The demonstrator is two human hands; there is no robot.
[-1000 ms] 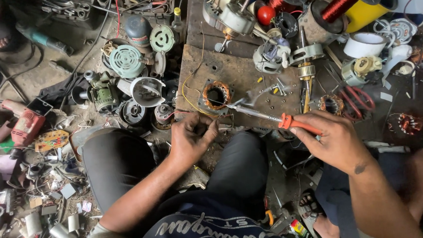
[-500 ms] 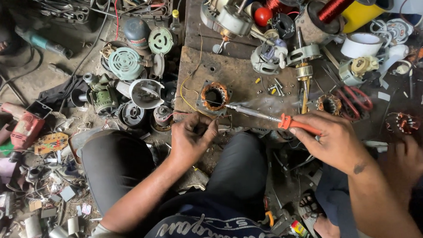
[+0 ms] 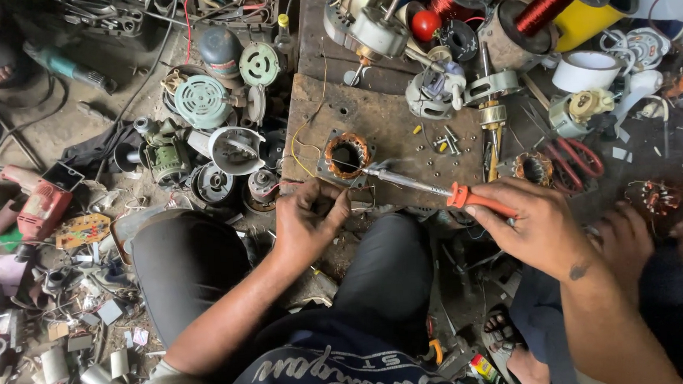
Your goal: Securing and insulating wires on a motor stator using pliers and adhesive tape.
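The right hand stays curled tight around the orange handle of the soldering iron, its metal tip just right of the copper-wound stator on the wooden board, as 1 second ago. The left hand, just below the stator, still pinches a thin wire between its fingertips, little changed; to the iron's right, another person's hands have shifted nearer

Bare forearms, no sleeves past the elbow. Dark navy shirt with pale cursive print across the chest. Dark grey trousers on both knees. Small dark tattoo near the right wrist.
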